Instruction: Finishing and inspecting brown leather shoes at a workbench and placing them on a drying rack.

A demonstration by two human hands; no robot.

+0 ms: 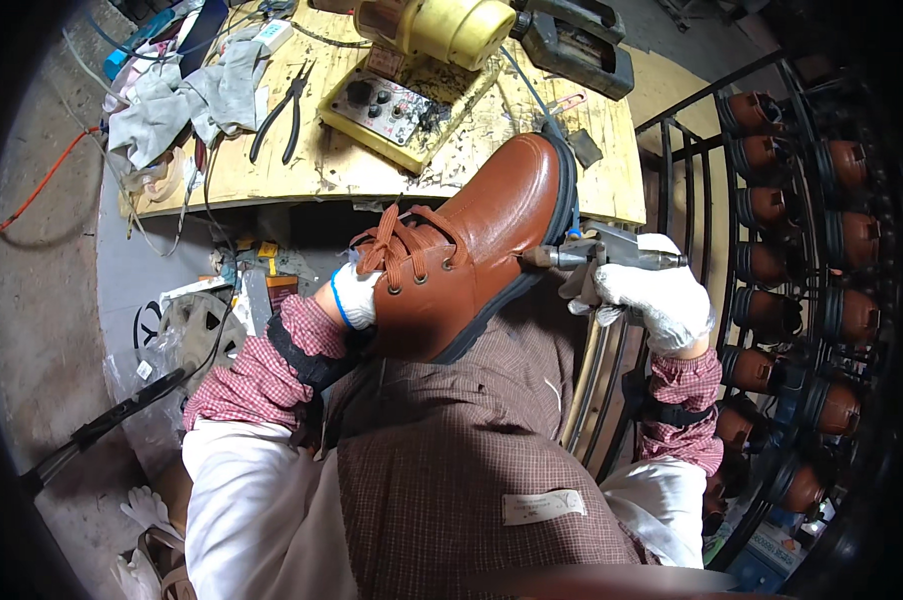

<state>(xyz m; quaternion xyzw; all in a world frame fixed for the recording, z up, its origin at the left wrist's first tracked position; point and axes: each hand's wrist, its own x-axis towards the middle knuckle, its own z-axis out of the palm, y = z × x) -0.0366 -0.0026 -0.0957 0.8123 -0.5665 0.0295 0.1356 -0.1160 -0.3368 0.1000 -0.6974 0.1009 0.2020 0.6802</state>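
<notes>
laced brown shoe (pixel 497 215), right hand (pixel 652 300) — gripping tool (pixel 572 256)

I count two gloved hands: one left hand (pixel 358 297), one right hand (pixel 644 298). One brown lace-up shoe (pixel 477 255), one handheld tool (pixel 577 255). One bench (pixel 292 183), one pair of pliers (pixel 296 90), one control box (pixel 382 118), at least three black knobs (pixel 359 92), one yellow machine housing (pixel 442 32). One checked apron (pixel 442 480), one white label patch (pixel 542 507), two checked sleeve covers (pixel 242 375). One orange cord (pixel 47 182). Over ten racked brown shoes (pixel 857 240), exact number unclear. Grey cloth items (pixel 222 90) on the bench: overlapping, can't count.
</notes>
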